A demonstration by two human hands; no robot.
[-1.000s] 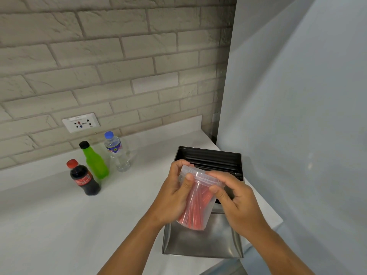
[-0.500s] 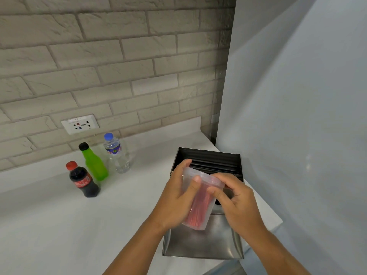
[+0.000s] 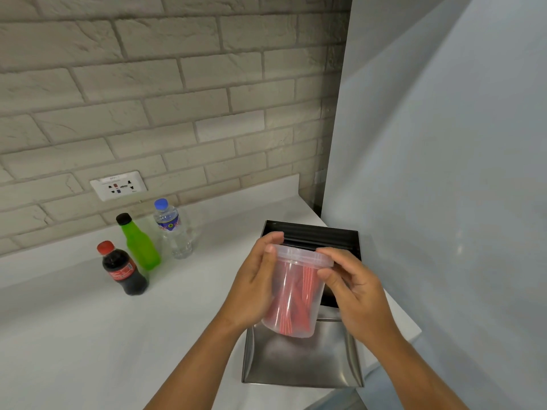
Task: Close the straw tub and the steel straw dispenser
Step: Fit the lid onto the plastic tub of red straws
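Note:
A clear plastic straw tub [image 3: 293,303] full of red straws is held upright in the air above the steel straw dispenser [image 3: 299,362]. Its clear lid [image 3: 302,255] sits on top. My left hand [image 3: 254,288] wraps around the tub's left side, thumb at the lid's edge. My right hand [image 3: 352,291] pinches the lid's right rim with thumb and fingers. The dispenser stands open on the white counter [image 3: 74,335], its steel lid lying flat toward me and its dark ribbed inside [image 3: 319,235] showing behind the tub.
Three small bottles stand at the back left: a cola bottle [image 3: 122,269], a green bottle [image 3: 137,242] and a water bottle [image 3: 173,230]. A wall socket [image 3: 118,185] sits in the brick wall above them. A pale wall [image 3: 444,202] closes the right side, right next to the dispenser.
The tub has been turned from tilted to nearly upright in both hands. My left fingers have moved off the lid's top to its edge, and my right fingers now pinch the rim.

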